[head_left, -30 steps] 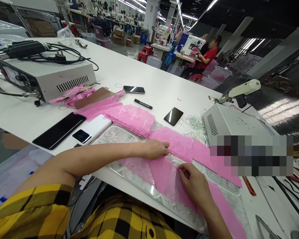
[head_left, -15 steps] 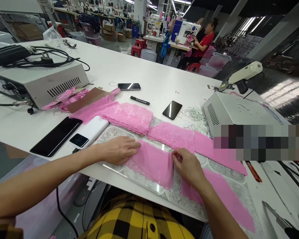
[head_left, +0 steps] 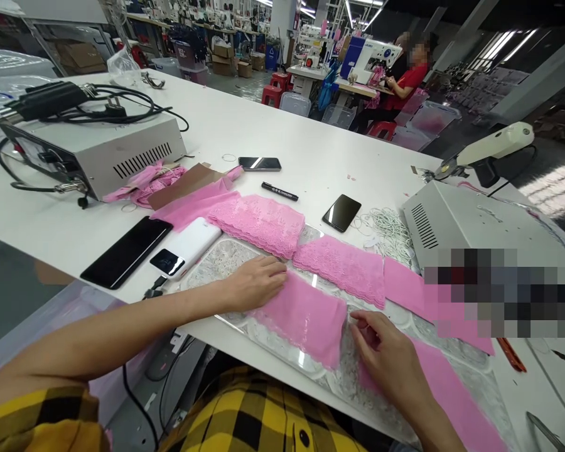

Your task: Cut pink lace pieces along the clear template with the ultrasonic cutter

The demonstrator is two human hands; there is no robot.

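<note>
Premises: garment factory floor. An industrial sewing machine (head_left: 368,55) stands beyond the long white worktable (head_left: 282,135). Pink lace pieces (head_left: 258,221) lie on that table.

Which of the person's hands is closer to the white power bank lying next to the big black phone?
The left. The left hand rests on the pink lace piece, just right of the white power bank; the right hand is farther right, across that piece.

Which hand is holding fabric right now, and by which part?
Left hand presses flat on the pink lace piece at its left edge; right hand touches its right edge. Neither lifts it.
</note>
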